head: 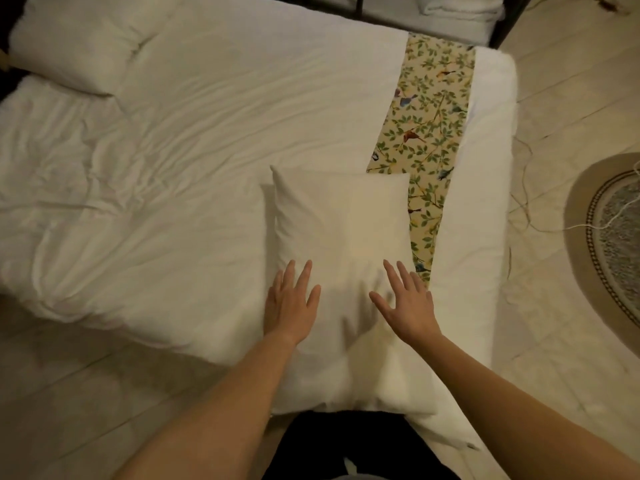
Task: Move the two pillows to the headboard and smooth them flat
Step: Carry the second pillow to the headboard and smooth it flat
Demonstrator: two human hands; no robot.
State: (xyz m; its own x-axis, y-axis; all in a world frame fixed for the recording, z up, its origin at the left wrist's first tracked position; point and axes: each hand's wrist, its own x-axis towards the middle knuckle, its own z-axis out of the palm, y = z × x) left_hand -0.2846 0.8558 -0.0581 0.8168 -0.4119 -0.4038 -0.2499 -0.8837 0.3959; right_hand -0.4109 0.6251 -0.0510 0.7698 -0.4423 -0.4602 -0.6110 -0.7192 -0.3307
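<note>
- The fingers (304, 271) of both hands are straight and fanned apart, clamped on nothing; whether the palms press the cloth or hover just over it I cannot tell.
- At the far left corner of the bed (485, 209) lies the far pillow (76, 46), plump, creased down its middle, well apart from both hands.
- Across the left and middle of the bed the white duvet (156, 174) lies rumpled, with folds running toward its near edge.
- The left hand (289, 306) is spread flat at the left edge of the near pillow (341, 220), fingers pointing away from the person.
- The near pillow sits at the near edge of the bed, right of middle, square to the person; its right side overlaps the floral runner (429, 109).
- The right hand (408, 304) is spread over the pillow's near right part, beside the runner.
- A round rug (613, 237) lies on the floor beyond the bed's right edge.
- The step in hand looks like smoothing, or setting hands to, the near pillow; no headboard is plainly shown, so which end it belongs at I cannot tell.
- The next move would call for gripping the pillow's two sides, carrying it beside the far pillow, then pressing both flat.
</note>
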